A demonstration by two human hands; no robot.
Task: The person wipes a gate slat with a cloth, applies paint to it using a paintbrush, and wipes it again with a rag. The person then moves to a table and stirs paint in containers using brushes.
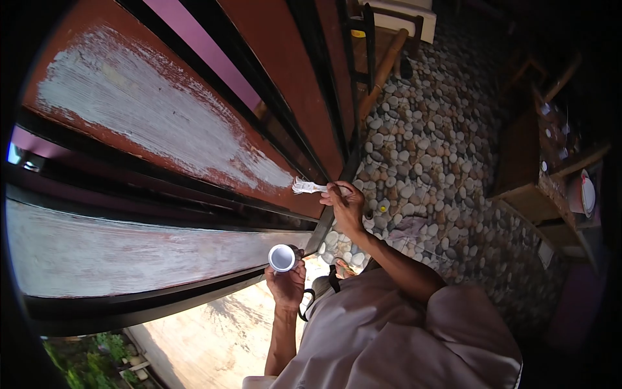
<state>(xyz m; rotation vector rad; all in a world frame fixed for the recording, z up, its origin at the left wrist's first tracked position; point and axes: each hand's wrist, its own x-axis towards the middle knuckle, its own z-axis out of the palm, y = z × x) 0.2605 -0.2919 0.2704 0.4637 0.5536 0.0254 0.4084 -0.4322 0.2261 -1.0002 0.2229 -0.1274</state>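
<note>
Wrapped round a small round cup with pale contents is my left hand, low in front of my body. My right hand grips a paintbrush whose bristles are coated white. The bristles are at the lower right end of a white paint patch on a reddish-brown panel; whether they touch it I cannot tell. Below it, a second panel is mostly covered in streaky white. Black frame bars run between the panels.
A pebble-patterned floor stretches to the right. On the right stands a wooden cabinet with small items on it. Bamboo and wooden furniture is at the top. Sunlit ground and green plants show at lower left.
</note>
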